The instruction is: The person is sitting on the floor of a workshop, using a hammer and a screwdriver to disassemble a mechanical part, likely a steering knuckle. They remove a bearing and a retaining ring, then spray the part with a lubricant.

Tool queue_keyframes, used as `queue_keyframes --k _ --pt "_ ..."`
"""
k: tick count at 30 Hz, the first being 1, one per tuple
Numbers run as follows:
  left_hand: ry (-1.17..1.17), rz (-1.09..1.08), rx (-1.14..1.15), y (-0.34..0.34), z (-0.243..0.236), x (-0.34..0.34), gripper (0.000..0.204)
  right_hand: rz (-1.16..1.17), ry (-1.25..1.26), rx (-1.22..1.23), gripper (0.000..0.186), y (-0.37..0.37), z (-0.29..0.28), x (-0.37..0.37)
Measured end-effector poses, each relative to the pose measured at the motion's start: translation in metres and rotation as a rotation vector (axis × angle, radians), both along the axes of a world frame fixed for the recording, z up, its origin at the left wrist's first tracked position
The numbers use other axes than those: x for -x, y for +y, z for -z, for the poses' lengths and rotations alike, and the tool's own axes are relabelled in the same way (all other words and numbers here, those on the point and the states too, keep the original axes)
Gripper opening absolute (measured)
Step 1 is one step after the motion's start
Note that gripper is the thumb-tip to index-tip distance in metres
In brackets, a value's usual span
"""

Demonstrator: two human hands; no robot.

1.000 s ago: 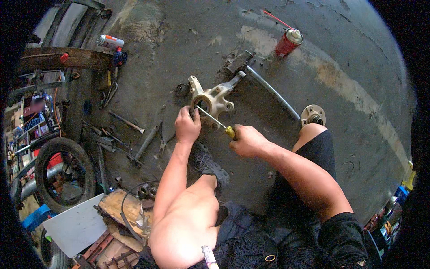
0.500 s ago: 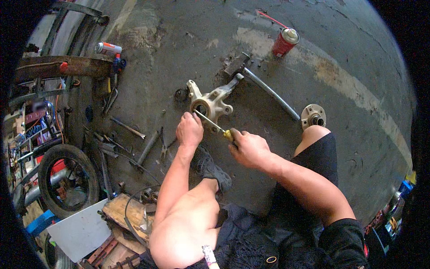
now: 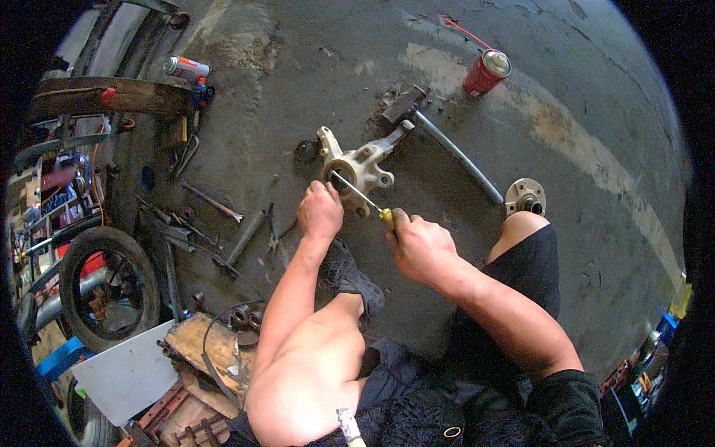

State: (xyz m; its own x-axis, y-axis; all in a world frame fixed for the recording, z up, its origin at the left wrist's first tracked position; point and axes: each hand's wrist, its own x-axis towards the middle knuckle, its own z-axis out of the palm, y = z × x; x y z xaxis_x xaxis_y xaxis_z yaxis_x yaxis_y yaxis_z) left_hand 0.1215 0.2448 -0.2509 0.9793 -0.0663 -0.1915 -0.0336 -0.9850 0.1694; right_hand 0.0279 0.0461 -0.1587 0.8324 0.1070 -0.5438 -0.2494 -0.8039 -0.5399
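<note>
I've got the right hand (image 3: 423, 244) gripping a slim-shafted, yellow-handled screwdriver (image 3: 365, 199), tip at the round bore of a pale, lobed metal casting (image 3: 363, 167) on rough concrete (image 3: 268, 149), left hand (image 3: 320, 212) curled beside it, grip unclear.

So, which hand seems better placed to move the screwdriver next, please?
Probably the right: the right hand holds the yellow-handled screwdriver, whereas the left hand sits farther forward, against or beside the pale metal casting.
</note>
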Motion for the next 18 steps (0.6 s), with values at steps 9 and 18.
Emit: queue_keyframes --k 9,18 --pt "-0.018 0.013 0.022 0.001 0.005 -0.001 0.032 -0.059 -0.054 0.128 0.035 0.014 0.008 0.005" --pt "-0.011 -0.021 0.059 0.006 0.005 0.005 0.031 -0.178 0.105 0.036 0.032 -0.005 -0.023 -0.032"
